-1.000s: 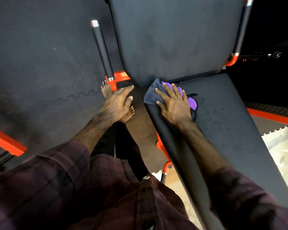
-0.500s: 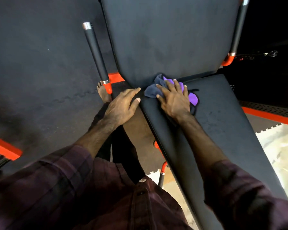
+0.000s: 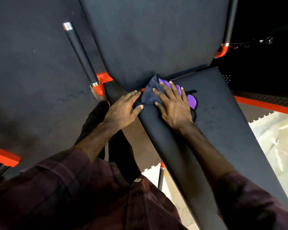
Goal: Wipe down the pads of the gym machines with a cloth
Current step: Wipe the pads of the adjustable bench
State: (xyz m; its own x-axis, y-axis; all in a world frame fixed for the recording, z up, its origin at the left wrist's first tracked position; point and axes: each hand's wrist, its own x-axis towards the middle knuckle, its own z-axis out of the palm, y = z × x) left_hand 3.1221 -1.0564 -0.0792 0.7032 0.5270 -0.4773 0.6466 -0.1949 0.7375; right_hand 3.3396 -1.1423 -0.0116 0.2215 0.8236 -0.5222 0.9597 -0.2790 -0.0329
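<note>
- My right hand (image 3: 174, 107), fingers spread flat, presses the cloth (image 3: 150, 94) onto the seat pad (image 3: 223, 123), right where it meets the back pad (image 3: 156, 39).
- My left hand (image 3: 121, 111) hovers relaxed beside the seat's edge, fingers loosely together.
</note>
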